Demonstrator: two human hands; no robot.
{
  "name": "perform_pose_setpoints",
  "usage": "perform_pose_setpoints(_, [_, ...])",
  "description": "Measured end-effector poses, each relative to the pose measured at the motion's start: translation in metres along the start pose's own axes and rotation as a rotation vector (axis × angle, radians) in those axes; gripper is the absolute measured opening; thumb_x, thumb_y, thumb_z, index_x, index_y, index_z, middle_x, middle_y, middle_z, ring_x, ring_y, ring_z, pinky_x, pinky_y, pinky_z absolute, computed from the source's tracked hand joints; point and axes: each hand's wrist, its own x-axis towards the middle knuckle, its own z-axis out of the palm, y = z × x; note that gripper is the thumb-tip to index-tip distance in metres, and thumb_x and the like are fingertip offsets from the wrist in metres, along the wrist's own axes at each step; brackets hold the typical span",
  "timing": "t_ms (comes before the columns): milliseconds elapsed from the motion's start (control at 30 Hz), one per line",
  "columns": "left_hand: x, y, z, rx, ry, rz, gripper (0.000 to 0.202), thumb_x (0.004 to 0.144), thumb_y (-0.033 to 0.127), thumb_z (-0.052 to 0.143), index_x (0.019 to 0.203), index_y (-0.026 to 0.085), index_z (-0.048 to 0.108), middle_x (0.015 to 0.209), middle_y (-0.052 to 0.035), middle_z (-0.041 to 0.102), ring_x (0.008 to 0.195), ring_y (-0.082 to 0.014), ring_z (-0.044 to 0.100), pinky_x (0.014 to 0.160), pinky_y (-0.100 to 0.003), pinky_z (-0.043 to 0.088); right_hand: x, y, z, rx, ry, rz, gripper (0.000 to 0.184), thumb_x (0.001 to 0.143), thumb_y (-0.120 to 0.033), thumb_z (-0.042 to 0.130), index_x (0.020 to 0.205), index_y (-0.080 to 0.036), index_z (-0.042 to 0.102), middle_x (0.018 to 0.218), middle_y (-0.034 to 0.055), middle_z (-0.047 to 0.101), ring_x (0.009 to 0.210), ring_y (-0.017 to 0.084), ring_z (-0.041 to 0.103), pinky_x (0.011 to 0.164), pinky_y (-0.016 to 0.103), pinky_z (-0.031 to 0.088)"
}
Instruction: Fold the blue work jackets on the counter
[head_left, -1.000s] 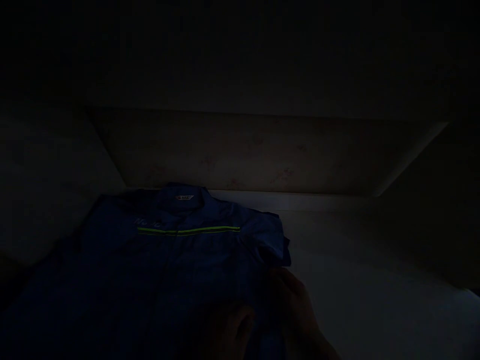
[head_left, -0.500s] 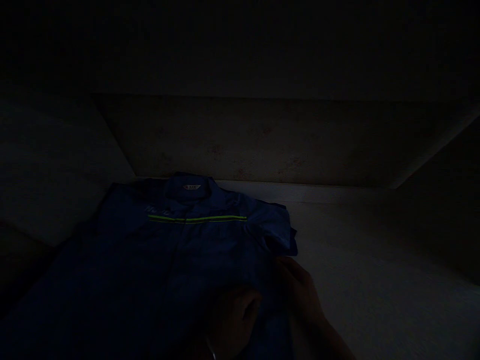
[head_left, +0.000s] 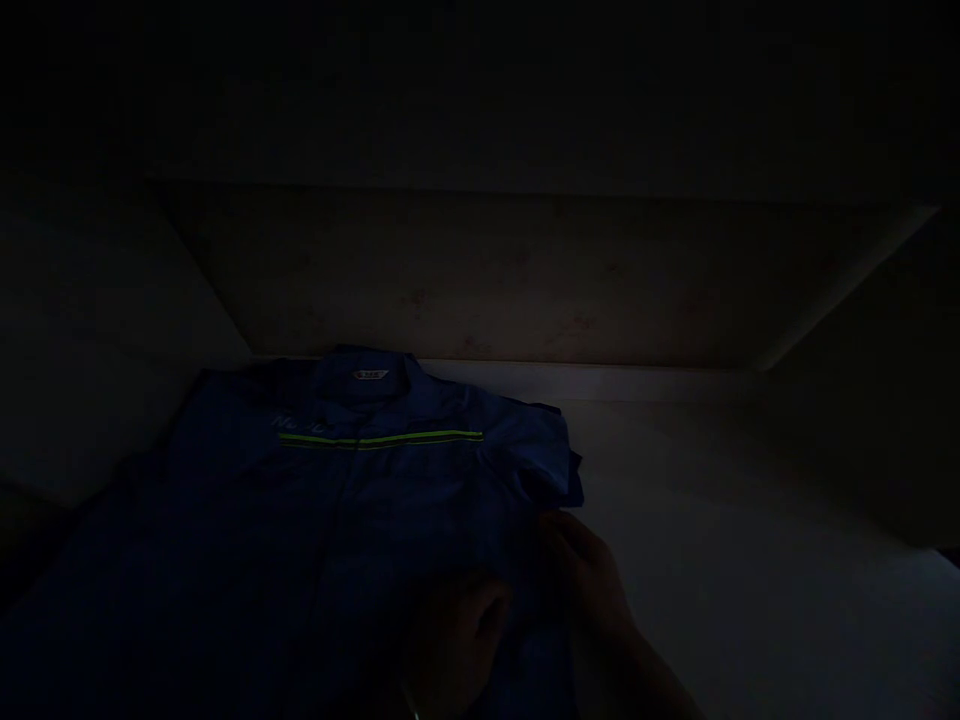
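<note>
A dark blue short-sleeved work shirt lies spread out, front up, with its collar toward the back. It has a yellow-green stripe across the chest, pale lettering, and a white label inside the collar. My left hand is closed over the lower front of the shirt, fingers curled down at the cloth; a thin pale band shows at the wrist. My right hand pinches the shirt's side edge just below the sleeve. It is very dark, and the fingertips of both hands are hard to see.
Under the shirt is a pale surface, reaching out to the right. A stained upright panel stands behind the collar, with slanting side walls at left and right. The top of the view is almost black.
The whole scene has shifted slightly left as the view moved. Both hands keep nearly the same place and closed shape on the shirt.
</note>
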Motion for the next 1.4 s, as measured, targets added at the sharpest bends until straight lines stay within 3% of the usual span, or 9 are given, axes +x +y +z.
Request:
perform_pose_setpoints(367, [0.001,-0.006,0.009,0.038,-0.003,-0.048,0.028,0.091,0.026,0.04,0.099,0.028,0.066,0.1,-0.0012,0.069,0.092,-0.0175,0.063,0.084,-0.03,0.047,0.002,0.005,0.0,-0.02,-0.009,-0.009,0.04,0.083,-0.049,0.052,0.106,-0.021,0.069,0.102,0.0054,0.072,0.093,0.024,0.065,0.077,0.029,0.046])
perform_pose_setpoints(667, [0.002,0.002,0.001,0.07,-0.068,-0.1,0.027,0.09,0.024,0.041,0.097,0.029,0.067,0.097,-0.0012,0.07,0.089,-0.0182,0.064,0.079,-0.029,0.048,-0.002,0.006,0.0,-0.127,-0.055,-0.084,0.036,0.087,-0.047,0.047,0.104,-0.023,0.067,0.097,0.0037,0.073,0.085,0.022,0.066,0.069,0.027,0.046])
perform_pose_setpoints(833, [0.0,-0.005,0.007,0.095,-0.046,-0.064,0.028,0.09,0.024,0.041,0.1,0.028,0.066,0.1,-0.0014,0.07,0.092,-0.018,0.063,0.084,-0.03,0.048,-0.002,0.004,0.0,-0.175,-0.043,-0.109,0.033,0.088,-0.044,0.044,0.096,-0.022,0.067,0.082,0.0031,0.072,0.077,0.022,0.066,0.063,0.027,0.044])
perform_pose_setpoints(1067, [-0.001,0.002,0.002,0.099,-0.049,-0.007,0.03,0.093,0.025,0.037,0.098,0.027,0.066,0.097,-0.0014,0.069,0.09,-0.0159,0.063,0.082,-0.028,0.047,-0.001,0.002,-0.003,-0.147,0.039,-0.125,0.031,0.087,-0.038,0.043,0.095,-0.02,0.067,0.087,0.0047,0.072,0.078,0.021,0.065,0.065,0.028,0.044])
perform_pose_setpoints(1400, [-0.007,0.002,0.007,0.206,0.046,0.116,0.029,0.095,0.027,0.036,0.095,0.025,0.065,0.091,-0.0008,0.067,0.085,-0.0139,0.062,0.078,-0.025,0.047,-0.007,-0.003,-0.004,-0.024,0.06,-0.116,0.042,0.088,-0.051,0.037,0.099,-0.02,0.063,0.081,0.0029,0.07,0.068,0.017,0.062,0.06,0.027,0.043])
